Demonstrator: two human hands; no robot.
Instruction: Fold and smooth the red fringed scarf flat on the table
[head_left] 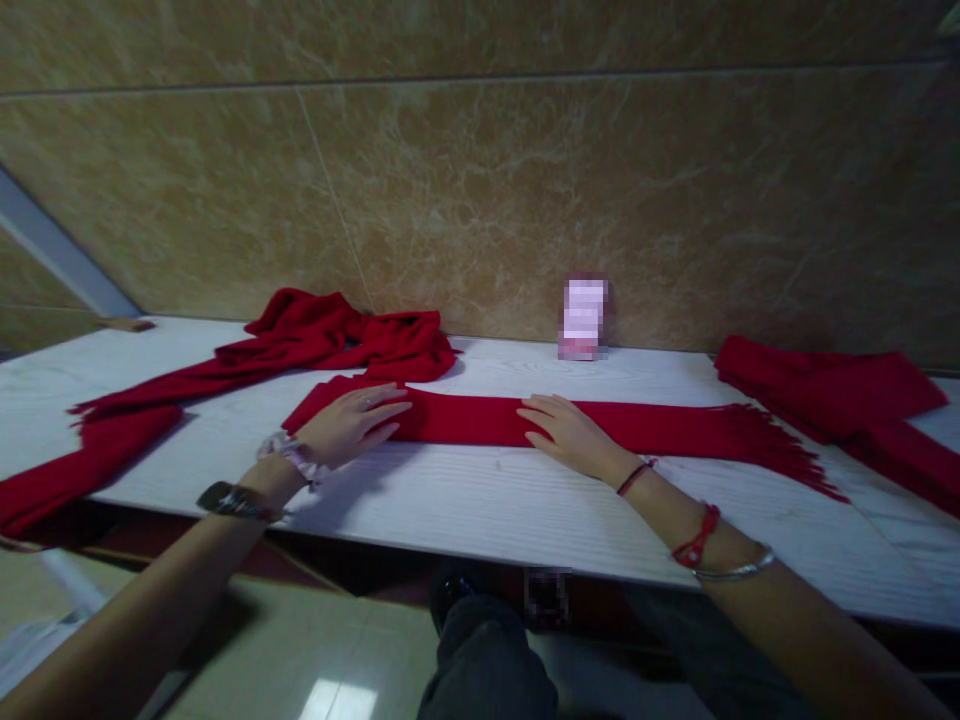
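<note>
A red scarf (465,420) lies in a long flat strip across the white table, its fringe spread at the right end. Over its left part rests my left hand (352,422), fingers stretched out and pointing right. My right hand (566,432) lies flat on the middle of the strip, fingers extended toward the left. Neither hand is wrapped round the cloth. Under my left hand the scarf's left end is partly covered, and it looks bunched or folded there.
Behind my left hand is a crumpled red scarf (322,335), trailing toward the left front edge. Another red scarf (832,390), loosely folded, lies at the right. A blurred-out upright item (583,318) leans on the tiled wall (465,190). The white table (450,500) ends close to my legs.
</note>
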